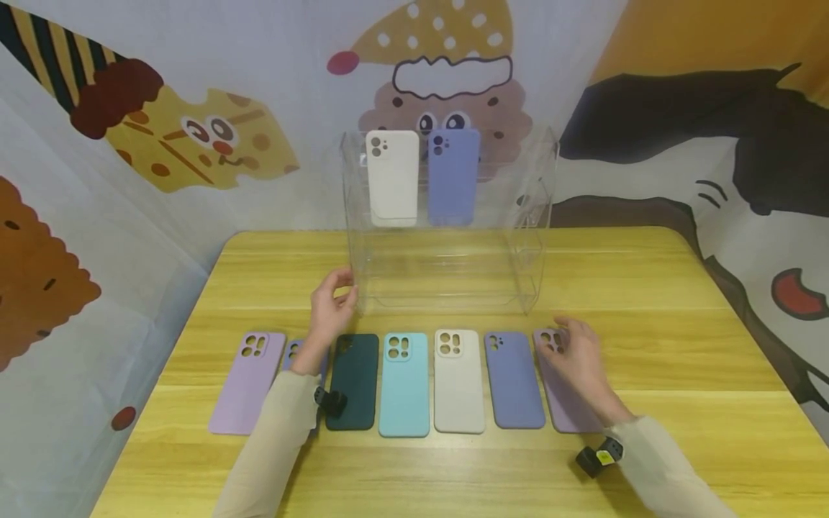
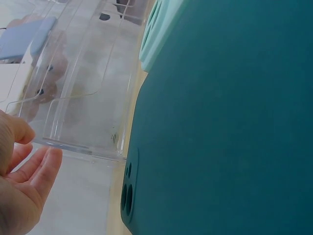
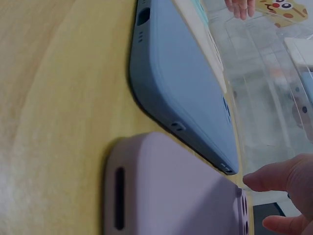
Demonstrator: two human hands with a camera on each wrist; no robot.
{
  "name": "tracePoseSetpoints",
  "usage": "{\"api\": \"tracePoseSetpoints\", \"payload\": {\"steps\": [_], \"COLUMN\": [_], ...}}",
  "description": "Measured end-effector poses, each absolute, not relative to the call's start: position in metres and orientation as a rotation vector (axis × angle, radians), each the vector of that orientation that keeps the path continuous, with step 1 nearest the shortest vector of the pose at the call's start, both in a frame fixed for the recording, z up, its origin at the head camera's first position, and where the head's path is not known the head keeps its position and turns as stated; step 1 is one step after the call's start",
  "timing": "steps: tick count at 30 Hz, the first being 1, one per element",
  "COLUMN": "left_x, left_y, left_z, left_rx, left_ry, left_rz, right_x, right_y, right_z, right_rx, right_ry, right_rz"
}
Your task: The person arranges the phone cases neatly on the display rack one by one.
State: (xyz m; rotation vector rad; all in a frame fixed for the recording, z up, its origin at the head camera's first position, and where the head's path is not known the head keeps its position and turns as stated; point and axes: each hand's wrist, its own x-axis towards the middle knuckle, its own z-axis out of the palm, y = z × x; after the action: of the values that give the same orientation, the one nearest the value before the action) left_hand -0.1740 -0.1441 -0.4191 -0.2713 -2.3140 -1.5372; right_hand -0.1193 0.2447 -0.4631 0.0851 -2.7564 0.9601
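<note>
My left hand [image 1: 332, 306] is at the left side of a clear acrylic display rack [image 1: 447, 266], its loosely bent fingertips right at the side panel's edge. Between thumb and fingers of the left hand [image 2: 24, 171] a gap shows in the left wrist view. My right hand [image 1: 581, 356] is over the upper end of the mauve phone case [image 1: 570, 403] at the right of the row, thumb and fingers spread apart near its camera cutouts. Nearest to it lies a blue-violet phone case [image 1: 516, 381]. The dark green phone case [image 2: 220, 117] fills much of the left wrist view.
On the rack's top tier stand a white case [image 1: 393, 176] and a blue-violet case [image 1: 453, 176]. The row on the wooden table [image 1: 401, 478] also has a lilac case [image 1: 246, 388], a turquoise case [image 1: 404, 396] and a cream case [image 1: 458, 392]. A printed curtain [image 1: 311, 208] hangs behind.
</note>
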Motion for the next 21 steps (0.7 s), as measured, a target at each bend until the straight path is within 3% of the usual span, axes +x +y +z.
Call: {"api": "tracePoseSetpoints", "payload": {"steps": [7, 21], "left_x": [-0.19, -0.191], "left_y": [-0.152, -0.155], "left_z": [-0.448, -0.452], "left_rx": [-0.256, -0.276], "left_ry": [-2.299, -2.348], "left_rz": [-1.542, -1.528], "right_x": [-0.118, -0.12], "right_y": [0.247, 0.247], "right_z": [-0.461, -0.456], "right_rx": [0.043, -0.101], "right_ry": [-2.872, -3.066], "right_rz": [0.914, 0.878]}}
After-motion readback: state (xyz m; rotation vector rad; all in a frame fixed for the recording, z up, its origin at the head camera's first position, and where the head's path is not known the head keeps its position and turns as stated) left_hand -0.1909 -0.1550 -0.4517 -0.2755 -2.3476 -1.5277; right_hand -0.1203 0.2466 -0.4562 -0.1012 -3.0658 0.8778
